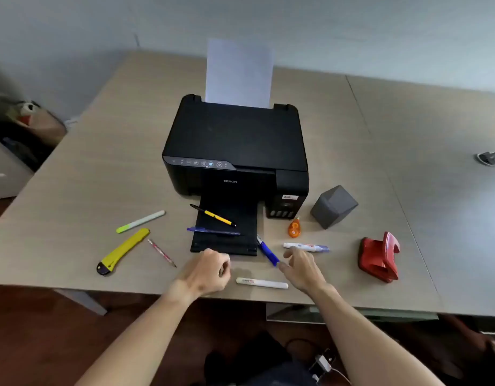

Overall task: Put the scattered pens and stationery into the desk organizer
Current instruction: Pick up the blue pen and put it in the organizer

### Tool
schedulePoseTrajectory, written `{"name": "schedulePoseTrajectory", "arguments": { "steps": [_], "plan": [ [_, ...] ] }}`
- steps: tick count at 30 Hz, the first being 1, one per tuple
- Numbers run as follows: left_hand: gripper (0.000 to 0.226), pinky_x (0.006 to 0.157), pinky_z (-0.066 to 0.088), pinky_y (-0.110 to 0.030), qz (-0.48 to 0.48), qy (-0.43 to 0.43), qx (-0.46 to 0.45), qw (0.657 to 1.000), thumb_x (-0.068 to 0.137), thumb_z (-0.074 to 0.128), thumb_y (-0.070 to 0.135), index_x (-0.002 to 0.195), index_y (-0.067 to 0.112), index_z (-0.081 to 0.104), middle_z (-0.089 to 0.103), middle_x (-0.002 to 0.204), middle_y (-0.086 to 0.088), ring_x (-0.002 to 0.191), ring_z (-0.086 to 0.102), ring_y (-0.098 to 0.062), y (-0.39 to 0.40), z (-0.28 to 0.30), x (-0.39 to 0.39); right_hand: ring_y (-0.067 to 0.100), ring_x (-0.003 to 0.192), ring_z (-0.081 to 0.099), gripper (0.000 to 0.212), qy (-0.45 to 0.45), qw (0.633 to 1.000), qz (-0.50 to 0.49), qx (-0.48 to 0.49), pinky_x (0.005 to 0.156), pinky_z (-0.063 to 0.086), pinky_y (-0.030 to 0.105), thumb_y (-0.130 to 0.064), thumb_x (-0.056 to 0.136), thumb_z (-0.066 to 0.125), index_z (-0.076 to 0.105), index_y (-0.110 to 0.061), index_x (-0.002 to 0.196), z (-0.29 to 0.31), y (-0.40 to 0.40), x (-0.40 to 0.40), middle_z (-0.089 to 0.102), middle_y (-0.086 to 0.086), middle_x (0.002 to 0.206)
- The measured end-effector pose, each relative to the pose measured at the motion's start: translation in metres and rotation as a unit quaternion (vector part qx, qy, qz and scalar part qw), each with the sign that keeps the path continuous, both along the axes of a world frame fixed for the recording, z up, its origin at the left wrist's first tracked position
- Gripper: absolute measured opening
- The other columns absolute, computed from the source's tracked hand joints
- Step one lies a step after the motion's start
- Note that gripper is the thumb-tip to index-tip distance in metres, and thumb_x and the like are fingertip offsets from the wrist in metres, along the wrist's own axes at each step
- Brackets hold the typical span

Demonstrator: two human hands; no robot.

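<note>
"EPSON" in pale letters on the black printer's (235, 151) front panel.

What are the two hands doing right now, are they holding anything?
Left hand: loosely curled, holding nothing, at the printer tray's front edge.
Right hand: open, empty, fingers spread beside the blue pen.

desk (73, 174): printer (235, 146) centred, grey organizer (334, 206) at its right | tray (226, 240): yellow pen (214, 216), blue pen (212, 231) laid across | left hand (210, 271): loosely curled, nothing held | right hand (302, 270): fingers spread beside blue marker (268, 252), white marker (261, 283) between hands
</note>
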State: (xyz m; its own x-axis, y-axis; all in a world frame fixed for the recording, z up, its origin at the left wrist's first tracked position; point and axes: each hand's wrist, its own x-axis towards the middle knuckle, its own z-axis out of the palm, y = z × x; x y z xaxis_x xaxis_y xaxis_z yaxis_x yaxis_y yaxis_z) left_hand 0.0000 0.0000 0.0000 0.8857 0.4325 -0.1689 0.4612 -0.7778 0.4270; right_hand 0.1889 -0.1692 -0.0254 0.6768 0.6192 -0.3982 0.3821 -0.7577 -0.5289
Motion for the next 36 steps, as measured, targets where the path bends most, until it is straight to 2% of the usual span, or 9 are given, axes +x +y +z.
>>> {"name": "schedulePoseTrajectory", "arguments": {
  "steps": [3, 7, 9, 15, 19, 23, 28, 31, 36],
  "plan": [
    [0.017, 0.058, 0.048, -0.033, -0.029, 0.030, 0.006, 0.999, 0.087, 0.050, 0.029, 0.078, 0.018, 0.059, 0.069, 0.082, -0.001, 0.075, 0.063, -0.019, -0.017, -0.020, -0.001, 0.022, 0.087, 0.056, 0.035, -0.023, 1.000, -0.001, -0.006, 0.065, 0.042, 0.032, -0.037, 0.083, 0.062, 0.050, -0.017, 0.109, -0.005, 0.012, -0.011, 0.059, 0.004, 0.100],
    [0.026, 0.071, 0.053, -0.034, 0.003, 0.037, -0.009, 0.999, 0.092, 0.050, 0.036, 0.117, 0.030, 0.053, 0.064, 0.103, 0.002, 0.091, 0.065, -0.022, -0.046, -0.039, 0.005, 0.028, 0.083, 0.057, 0.026, -0.073, 0.997, 0.011, -0.034, 0.063, 0.039, 0.033, -0.028, 0.085, 0.060, 0.052, -0.012, 0.104, -0.010, 0.028, -0.018, 0.058, 0.008, 0.103],
    [0.031, 0.073, 0.054, -0.034, 0.003, 0.041, -0.001, 0.999, 0.093, 0.052, 0.035, 0.123, 0.032, 0.048, 0.063, 0.105, 0.002, 0.093, 0.064, -0.021, -0.056, -0.047, 0.010, 0.030, 0.082, 0.059, 0.017, -0.104, 0.993, 0.020, -0.049, 0.062, 0.039, 0.033, -0.023, 0.085, 0.058, 0.053, -0.011, 0.098, -0.015, 0.030, -0.018, 0.059, 0.010, 0.104],
    [0.022, 0.068, 0.057, -0.034, -0.020, 0.071, 0.072, 0.995, 0.092, 0.059, 0.022, 0.114, 0.019, 0.057, 0.057, 0.110, -0.005, 0.088, 0.063, -0.023, -0.054, -0.052, 0.027, 0.027, 0.081, 0.060, 0.008, -0.134, 0.990, 0.023, -0.044, 0.068, 0.048, 0.036, -0.014, 0.090, 0.052, 0.051, -0.013, 0.097, -0.019, 0.008, -0.005, 0.063, 0.009, 0.098],
    [0.024, 0.076, 0.054, -0.035, -0.058, 0.093, 0.073, 0.991, 0.095, 0.055, 0.020, 0.117, 0.011, 0.055, 0.055, 0.118, -0.009, 0.098, 0.061, -0.025, -0.052, -0.049, 0.037, 0.025, 0.086, 0.059, 0.010, -0.202, 0.979, 0.023, -0.024, 0.070, 0.040, 0.032, -0.007, 0.090, 0.050, 0.050, -0.015, 0.097, -0.001, -0.029, 0.030, 0.063, 0.006, 0.101],
    [0.021, 0.082, 0.052, -0.035, -0.073, 0.103, 0.044, 0.991, 0.093, 0.055, 0.014, 0.114, 0.014, 0.053, 0.062, 0.109, -0.005, 0.098, 0.061, -0.022, -0.051, -0.047, 0.043, 0.021, 0.083, 0.057, 0.016, -0.287, 0.958, 0.000, 0.016, 0.075, 0.042, 0.032, -0.003, 0.089, 0.050, 0.052, -0.017, 0.097, 0.036, -0.065, 0.079, 0.062, 0.004, 0.097],
    [0.012, 0.066, 0.045, -0.030, -0.079, 0.098, 0.025, 0.992, 0.093, 0.052, 0.011, 0.092, 0.022, 0.046, 0.055, 0.091, 0.002, 0.079, 0.060, -0.021, -0.054, -0.036, 0.053, 0.033, 0.086, 0.056, 0.021, -0.373, 0.924, -0.081, 0.017, 0.075, 0.043, 0.042, 0.006, 0.084, 0.052, 0.052, -0.010, 0.097, 0.090, -0.082, 0.142, 0.060, 0.009, 0.094],
    [0.022, 0.062, 0.037, -0.030, -0.074, 0.078, 0.040, 0.993, 0.094, 0.049, 0.011, 0.085, 0.023, 0.034, 0.040, 0.085, 0.005, 0.084, 0.062, -0.023, -0.058, -0.025, 0.065, 0.034, 0.085, 0.054, 0.022, -0.375, 0.922, -0.098, 0.006, 0.076, 0.041, 0.043, 0.010, 0.080, 0.051, 0.052, -0.008, 0.092, 0.107, -0.073, 0.166, 0.058, 0.012, 0.090],
    [0.016, 0.056, 0.043, -0.025, -0.055, 0.039, 0.050, 0.996, 0.092, 0.057, 0.011, 0.086, 0.020, 0.045, 0.056, 0.090, 0.001, 0.080, 0.066, -0.017, -0.057, -0.006, 0.094, 0.032, 0.091, 0.053, 0.029, -0.366, 0.930, -0.028, -0.032, 0.079, 0.042, 0.039, 0.013, 0.075, 0.052, 0.053, -0.007, 0.096, 0.109, -0.038, 0.173, 0.057, 0.013, 0.097]
  ]
}}
